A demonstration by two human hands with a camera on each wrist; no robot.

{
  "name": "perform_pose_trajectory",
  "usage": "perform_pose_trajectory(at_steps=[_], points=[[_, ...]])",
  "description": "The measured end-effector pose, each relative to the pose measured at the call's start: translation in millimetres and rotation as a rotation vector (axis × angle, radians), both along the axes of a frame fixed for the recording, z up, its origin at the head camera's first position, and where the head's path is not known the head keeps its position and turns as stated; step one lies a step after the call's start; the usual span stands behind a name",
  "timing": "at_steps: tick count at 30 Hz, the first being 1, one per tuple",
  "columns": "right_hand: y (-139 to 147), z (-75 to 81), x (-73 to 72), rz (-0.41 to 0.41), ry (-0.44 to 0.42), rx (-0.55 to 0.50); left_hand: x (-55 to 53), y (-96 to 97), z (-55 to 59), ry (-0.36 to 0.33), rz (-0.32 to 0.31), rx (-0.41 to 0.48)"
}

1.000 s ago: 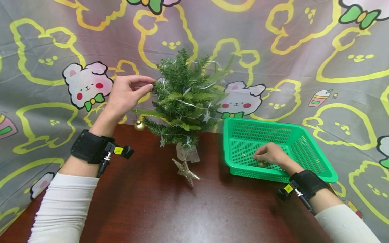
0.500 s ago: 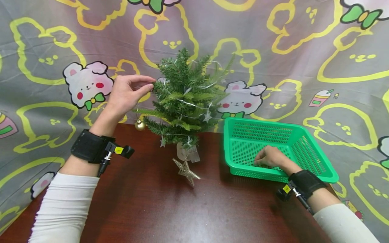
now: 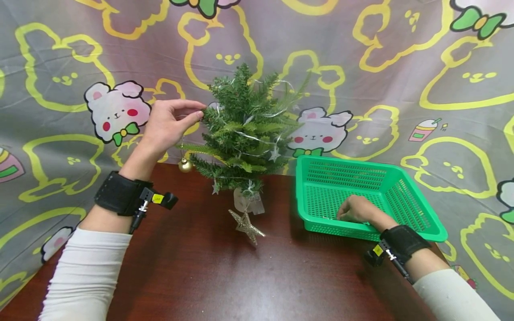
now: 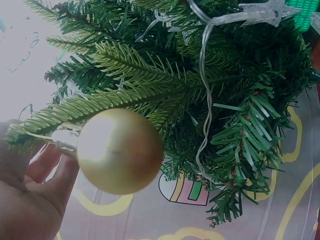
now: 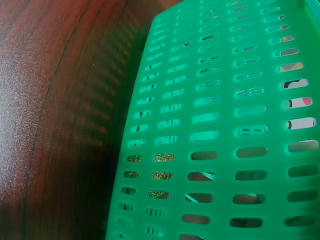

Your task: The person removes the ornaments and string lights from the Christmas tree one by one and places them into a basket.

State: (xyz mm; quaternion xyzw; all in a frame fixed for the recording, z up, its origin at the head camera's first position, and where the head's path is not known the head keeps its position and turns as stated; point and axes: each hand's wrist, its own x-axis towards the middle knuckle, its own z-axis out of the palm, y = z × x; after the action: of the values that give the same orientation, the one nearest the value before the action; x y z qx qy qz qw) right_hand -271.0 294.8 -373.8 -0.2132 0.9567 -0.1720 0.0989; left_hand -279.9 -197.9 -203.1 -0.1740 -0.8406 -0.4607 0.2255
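Observation:
My left hand (image 3: 168, 122) pinches a branch tip on the left side of a small artificial Christmas tree (image 3: 245, 129). Below that hand, a gold ball ornament (image 3: 185, 165) dangles from a lighter green branch; in the left wrist view the same ball ornament (image 4: 120, 151) hangs close by the hand (image 4: 37, 195). My right hand (image 3: 357, 209) reaches down into a green plastic basket (image 3: 401, 178), fingers bent, their tips hidden behind the front wall. Through the slots in the right wrist view, gold glittery material (image 5: 162, 175) shows beside the hand. I cannot tell what those fingers hold.
A glittery gold star (image 3: 246, 226) lies in front of the tree base on the dark wooden table (image 3: 192, 276). Clear string lights with star-shaped covers (image 3: 275, 154) wind around the branches. A patterned cloth (image 3: 357, 40) hangs behind the table.
My right hand has sunk lower and slightly closer inside the basket, and the gold piece seen under its fingers is now mostly hidden. The left hand stays on the branch.

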Motion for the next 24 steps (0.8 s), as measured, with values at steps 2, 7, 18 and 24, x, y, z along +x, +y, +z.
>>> perform_pose_trajectory(at_steps=[2, 7, 18, 24], points=[[-1, 1.1, 0.4, -0.001, -0.018, 0.000, 0.4, 0.3, 0.1, 0.000, 0.000, 0.004], [-2, 2.1, 0.7, -0.003, -0.058, -0.008, 1.3, 0.4, 0.7, 0.003, -0.006, 0.009], [-3, 10.8, 3.4, -0.041, -0.039, -0.086, 2.2, 0.4, 1.6, -0.001, 0.002, -0.006], [-12, 26.2, 10.4, -0.075, 0.069, -0.158, 1.0, -0.3, 1.6, 0.001, 0.006, -0.010]])
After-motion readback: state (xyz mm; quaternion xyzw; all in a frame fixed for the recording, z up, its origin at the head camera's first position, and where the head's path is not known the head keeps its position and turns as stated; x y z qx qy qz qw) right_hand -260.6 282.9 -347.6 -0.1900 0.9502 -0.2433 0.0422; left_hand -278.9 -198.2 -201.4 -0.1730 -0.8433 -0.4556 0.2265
